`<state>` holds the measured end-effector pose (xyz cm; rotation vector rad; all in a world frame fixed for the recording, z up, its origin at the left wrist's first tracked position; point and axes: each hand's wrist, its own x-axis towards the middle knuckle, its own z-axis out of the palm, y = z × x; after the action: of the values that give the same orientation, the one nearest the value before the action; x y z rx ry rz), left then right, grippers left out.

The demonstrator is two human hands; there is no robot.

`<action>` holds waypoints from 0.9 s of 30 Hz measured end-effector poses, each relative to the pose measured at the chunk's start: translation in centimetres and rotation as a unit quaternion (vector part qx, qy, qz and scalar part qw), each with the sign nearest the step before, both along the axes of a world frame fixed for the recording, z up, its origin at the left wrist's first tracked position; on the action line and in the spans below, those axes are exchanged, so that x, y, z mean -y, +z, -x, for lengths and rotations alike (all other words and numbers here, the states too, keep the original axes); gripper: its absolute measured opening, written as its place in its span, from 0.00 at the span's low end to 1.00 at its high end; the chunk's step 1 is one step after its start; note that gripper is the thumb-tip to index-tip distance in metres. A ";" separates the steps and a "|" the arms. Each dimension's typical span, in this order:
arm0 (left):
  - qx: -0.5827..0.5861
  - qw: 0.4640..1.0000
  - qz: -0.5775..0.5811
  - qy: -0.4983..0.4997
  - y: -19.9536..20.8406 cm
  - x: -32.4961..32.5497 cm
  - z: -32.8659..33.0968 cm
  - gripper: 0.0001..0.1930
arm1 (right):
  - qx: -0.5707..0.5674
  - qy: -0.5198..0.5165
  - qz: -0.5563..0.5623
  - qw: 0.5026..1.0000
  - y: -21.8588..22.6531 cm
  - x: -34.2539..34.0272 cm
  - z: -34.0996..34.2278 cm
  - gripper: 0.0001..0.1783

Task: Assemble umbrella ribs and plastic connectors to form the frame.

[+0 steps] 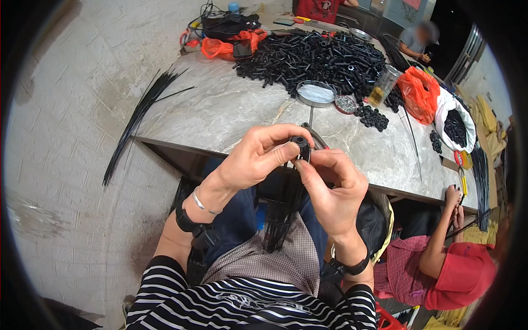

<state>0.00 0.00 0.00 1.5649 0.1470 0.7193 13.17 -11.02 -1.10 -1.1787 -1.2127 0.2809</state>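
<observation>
In front of me, above my lap, both hands hold a small black tubular fitting (300,141) with a round hole in its top. My left hand (254,157) pinches it from the left, thumb and forefinger at its upper end. My right hand (336,192) closes on it from the right, thumb and fingertips just below the top. A bundle of thin black rods (283,217), like umbrella ribs, hangs down from the fitting towards my lap. The fingers hide where the rods meet the fitting. A curved dark metal tool (316,137) lies partly hidden behind my fingers at the table edge.
On the marbled table (209,118) rise a heap of black tubular parts (319,58), a dish of pale pins (316,94) and a jar (383,88). Black rods (140,118) overhang the left edge. A red bag (419,93) and white sack (455,110) stand right, near a co-worker (456,269).
</observation>
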 end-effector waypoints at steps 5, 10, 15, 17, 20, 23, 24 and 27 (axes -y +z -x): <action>0.018 0.999 -0.013 0.036 -0.5 0.5 -0.7 0.13 | -0.003 0.018 -0.008 1.000 0.4 0.0 -0.7 0.07; 0.025 0.999 0.010 0.039 -0.6 0.7 -0.3 0.13 | 0.100 -0.027 -0.054 0.993 0.5 -0.1 -0.1 0.09; 0.009 0.996 -0.020 0.089 -0.5 1.3 -0.3 0.13 | 0.096 -0.031 -0.056 0.993 0.4 -0.2 0.2 0.09; -0.001 0.991 -0.052 0.121 -0.6 1.5 -0.3 0.13 | 0.107 -0.031 -0.071 0.991 0.2 -0.3 0.4 0.09; 0.008 0.983 -0.072 0.167 -0.6 2.0 -0.5 0.13 | 0.137 -0.050 -0.081 0.986 0.2 -0.4 0.6 0.10; 0.016 0.975 -0.090 0.201 -0.8 2.2 -1.1 0.12 | 0.202 -0.111 -0.101 0.968 -0.2 -0.8 0.7 0.10; 0.016 0.975 -0.090 0.201 -0.5 2.3 -1.0 0.12 | 0.202 -0.111 -0.101 0.968 -0.2 -0.8 0.7 0.10; -0.016 0.981 -0.098 0.168 0.2 2.2 -0.5 0.13 | 0.220 -0.128 -0.117 0.960 -0.2 -0.8 0.6 0.10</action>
<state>0.47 -2.16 0.15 1.7611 0.3810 0.9977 12.62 -10.19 -1.29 -1.2081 -1.4105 -0.3302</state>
